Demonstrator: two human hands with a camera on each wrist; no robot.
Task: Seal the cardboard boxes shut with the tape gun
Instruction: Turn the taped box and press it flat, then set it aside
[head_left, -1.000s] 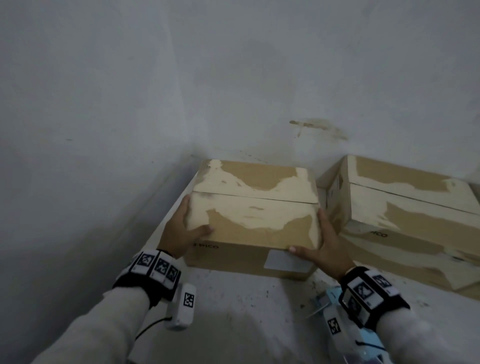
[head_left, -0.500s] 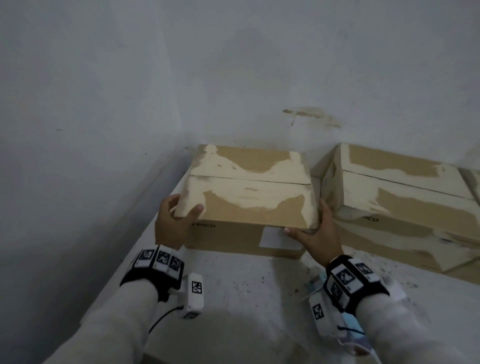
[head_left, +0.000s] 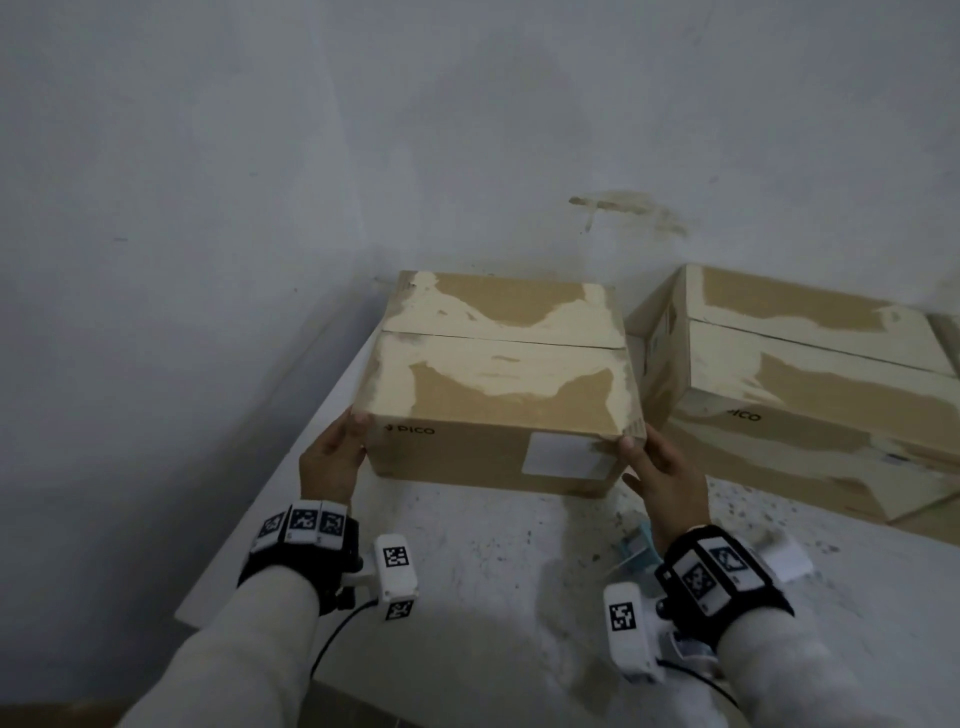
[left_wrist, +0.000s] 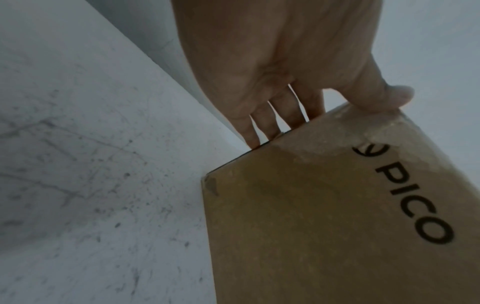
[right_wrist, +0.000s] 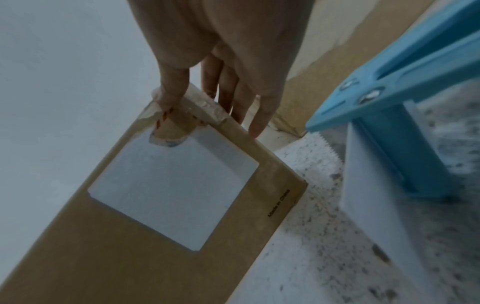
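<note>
A brown cardboard box (head_left: 498, 384) marked PICO, its flaps closed and its top patched with pale torn paper, sits on the white table (head_left: 519, 597) by the corner wall. My left hand (head_left: 337, 452) grips its front left corner, thumb at the top edge, fingers down the left side (left_wrist: 272, 123). My right hand (head_left: 660, 467) grips the front right corner, thumb on old tape above a white label (right_wrist: 174, 185). The blue tape gun (right_wrist: 389, 82) lies on the table under my right wrist, held by neither hand.
A second closed cardboard box (head_left: 810, 384) stands just right of the first, almost touching it. Walls close in at the back and left. The table's left edge (head_left: 270, 499) runs close to my left hand. Speckled bare tabletop lies in front of the boxes.
Both thumbs have slid off the box top to its front upper corners. More of the box's front face shows now. The tape gun has stayed put.
</note>
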